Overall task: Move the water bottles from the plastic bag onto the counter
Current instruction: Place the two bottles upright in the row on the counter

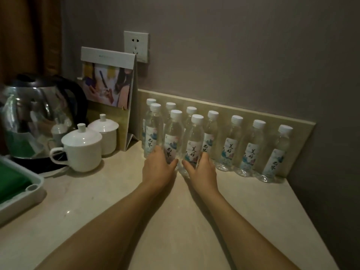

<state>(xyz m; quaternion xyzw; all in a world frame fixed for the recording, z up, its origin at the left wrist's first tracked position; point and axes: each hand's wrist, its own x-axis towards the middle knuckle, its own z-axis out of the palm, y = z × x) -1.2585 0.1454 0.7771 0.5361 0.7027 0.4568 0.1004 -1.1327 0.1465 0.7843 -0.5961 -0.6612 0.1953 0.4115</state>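
1. the left hand [158,168] has its grip curled round the lower part of a water bottle [172,137] in the front row, thumb on the near side reaching toward the other hand, fingers wrapped behind the label.
2. the right hand [202,169] has its grip closed round the base of the neighbouring front bottle [193,143], thumb pointing inward; the two thumbs nearly meet.
3. both held bottles stand on the worktop [175,221], just beside each other.
4. ten water bottles are visible in all: seven in a back row along the low backsplash [253,111] and three in front at the left end, including the leftmost front bottle [153,129].
5. every bottle stands upright, long axis vertical, white cap on top, labels mostly facing the camera.
6. the three bottles at the right end, ending with the last bottle [276,154], stand a little apart from each other.
7. left of the bottles: one standing card calendar [109,78], two white lidded cups [83,149], one steel kettle [33,115] and one tray [21,193] with a green inside.
8. one wall socket [136,45] sits above.
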